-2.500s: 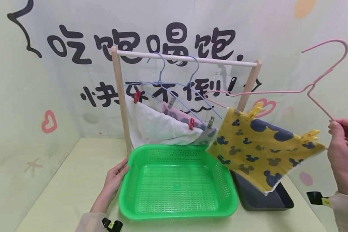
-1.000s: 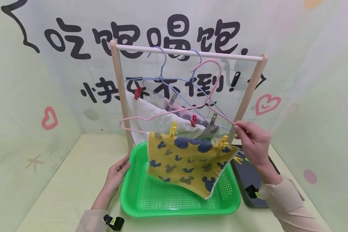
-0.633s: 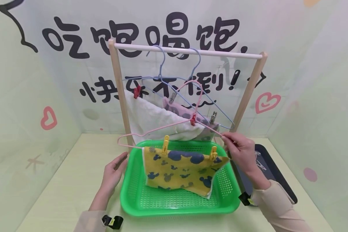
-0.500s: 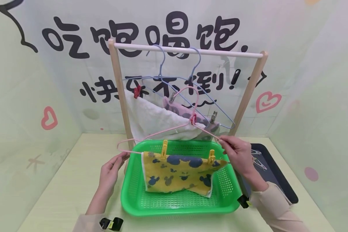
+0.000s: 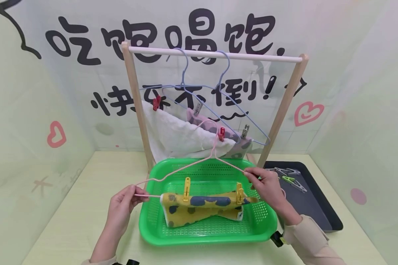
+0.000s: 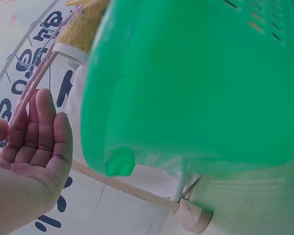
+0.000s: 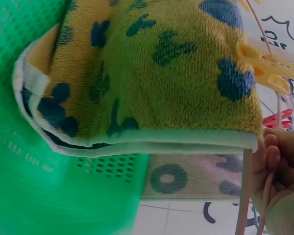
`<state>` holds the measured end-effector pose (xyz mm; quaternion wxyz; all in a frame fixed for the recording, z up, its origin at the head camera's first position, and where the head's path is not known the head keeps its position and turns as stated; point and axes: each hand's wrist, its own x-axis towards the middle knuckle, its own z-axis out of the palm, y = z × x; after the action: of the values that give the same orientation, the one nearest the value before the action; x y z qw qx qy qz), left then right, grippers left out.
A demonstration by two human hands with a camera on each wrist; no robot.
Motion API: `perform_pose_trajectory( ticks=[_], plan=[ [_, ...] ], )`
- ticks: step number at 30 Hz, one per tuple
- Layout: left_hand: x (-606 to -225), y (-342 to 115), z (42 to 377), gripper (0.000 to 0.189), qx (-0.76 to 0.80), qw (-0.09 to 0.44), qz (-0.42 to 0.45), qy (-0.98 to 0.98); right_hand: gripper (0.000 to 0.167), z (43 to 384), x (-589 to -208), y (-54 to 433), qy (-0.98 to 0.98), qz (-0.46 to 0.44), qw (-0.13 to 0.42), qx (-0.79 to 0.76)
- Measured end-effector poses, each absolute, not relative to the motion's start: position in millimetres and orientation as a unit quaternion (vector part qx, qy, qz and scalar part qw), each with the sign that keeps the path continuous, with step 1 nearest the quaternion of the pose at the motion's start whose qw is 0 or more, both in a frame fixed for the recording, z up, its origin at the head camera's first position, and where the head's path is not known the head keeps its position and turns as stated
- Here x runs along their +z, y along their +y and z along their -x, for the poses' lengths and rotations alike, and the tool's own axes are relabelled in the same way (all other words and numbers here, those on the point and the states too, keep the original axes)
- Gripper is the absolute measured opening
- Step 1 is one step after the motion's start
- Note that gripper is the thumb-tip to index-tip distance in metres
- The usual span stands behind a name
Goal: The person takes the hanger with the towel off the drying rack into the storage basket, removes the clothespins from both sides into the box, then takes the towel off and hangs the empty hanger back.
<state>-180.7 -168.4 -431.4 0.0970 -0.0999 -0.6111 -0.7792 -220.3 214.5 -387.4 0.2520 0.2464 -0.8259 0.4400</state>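
A pink wire hanger (image 5: 213, 151) is held between both hands above the green basket. My left hand (image 5: 119, 209) pinches its left end, and my right hand (image 5: 266, 187) grips the right arm between thumb and fingers. Over the hanger's lower bar lies a yellow towel (image 5: 202, 215) with dark blue mouse-head shapes, its lower part hanging into the basket. Two yellow clothespins (image 5: 187, 188) fasten it. In the right wrist view the towel's white-edged side (image 7: 186, 142) hangs folded double beside my right fingers. The left wrist view shows my left palm (image 6: 29, 161) with the hanger between thumb and fingers.
The green perforated basket (image 5: 205, 242) stands on the table before a wooden rack with a white rail (image 5: 252, 56). Two blue hangers (image 5: 183, 75) on the rail carry a white towel (image 5: 182, 140) and a pink-grey one (image 5: 242, 151). Right, a dark tray (image 5: 318, 206) holds several clothespins (image 5: 287, 179).
The hanger and yellow towel have come from the far right to over the basket, then lower and tilted flatter. My left hand has left the basket's rim and taken the hanger's left end.
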Motion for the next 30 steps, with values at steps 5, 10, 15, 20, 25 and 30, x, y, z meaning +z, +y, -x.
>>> perform_pose_trajectory(
  ticks=[5,10,15,20,25,30],
  plan=[
    [-435.3,-170.0,172.6,0.034,-0.748,0.079,0.079,-0.654,0.010,216.7,-394.8,214.6,-0.837,-0.242,0.200,0.448],
    [-440.9,-174.3,166.4,0.034,-0.724,0.050,0.088,-0.682,0.009,212.9,-398.4,213.6,-0.850,-0.235,0.167,0.441],
    [-442.3,-177.7,161.0,0.036,-0.712,0.017,0.094,-0.696,0.008,209.9,-403.8,213.7,-0.866,-0.219,0.125,0.432],
    [-439.0,-178.2,157.3,0.039,-0.705,-0.007,0.067,-0.706,0.009,209.1,-406.1,215.7,-0.877,-0.206,0.075,0.427],
    [-447.8,-183.7,159.0,0.039,-0.727,-0.023,0.061,-0.683,0.010,209.2,-405.6,218.2,-0.885,-0.199,0.027,0.421],
    [-448.9,-182.8,157.5,0.035,-0.747,-0.035,0.020,-0.664,0.013,208.7,-407.6,219.0,-0.884,-0.238,0.076,0.395]
  ],
)
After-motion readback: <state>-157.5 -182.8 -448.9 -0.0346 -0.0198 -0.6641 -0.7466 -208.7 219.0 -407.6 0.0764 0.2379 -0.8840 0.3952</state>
